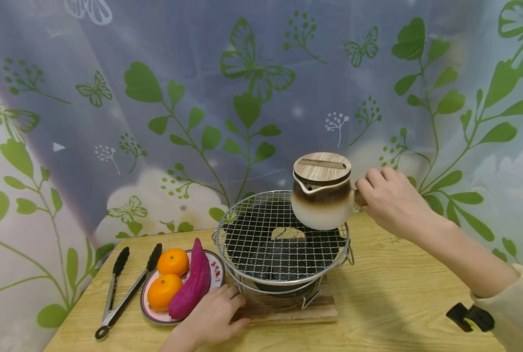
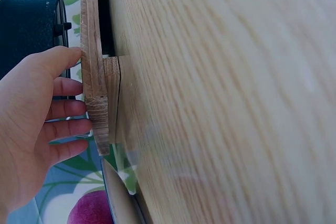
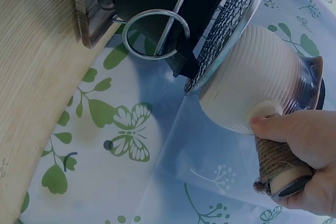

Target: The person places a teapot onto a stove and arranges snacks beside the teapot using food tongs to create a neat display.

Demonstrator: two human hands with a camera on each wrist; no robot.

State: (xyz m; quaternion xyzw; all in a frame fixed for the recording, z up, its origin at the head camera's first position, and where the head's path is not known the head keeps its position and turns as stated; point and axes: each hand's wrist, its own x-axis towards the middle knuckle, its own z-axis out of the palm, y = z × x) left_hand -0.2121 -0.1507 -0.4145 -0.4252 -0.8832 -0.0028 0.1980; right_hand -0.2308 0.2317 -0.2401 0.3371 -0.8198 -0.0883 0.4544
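My right hand (image 1: 391,203) grips the rope-wrapped handle (image 3: 278,158) of a ceramic teapot (image 1: 320,205), brown above and cream below. A round wooden lid (image 1: 322,167) covers it. The pot overlaps the right rear of the wire grill mesh (image 1: 252,244), its base close over the rim in the right wrist view. Beneath the mesh is a dark round stove (image 2: 29,30) on a wooden board (image 1: 288,313). At the board's front left corner, my left hand (image 1: 215,310) rests with its fingertips on the edge, thumb and fingers fairly straight.
Left of the stove stands a plate (image 1: 219,266) bearing two oranges (image 1: 164,292) and a purple sweet potato (image 1: 193,286). Black-tipped tongs (image 1: 127,298) lie farther left on the wooden table (image 1: 376,303). A leaf-patterned curtain (image 1: 191,98) hangs behind. Wire loops (image 3: 156,34) stick out from the grill's sides.
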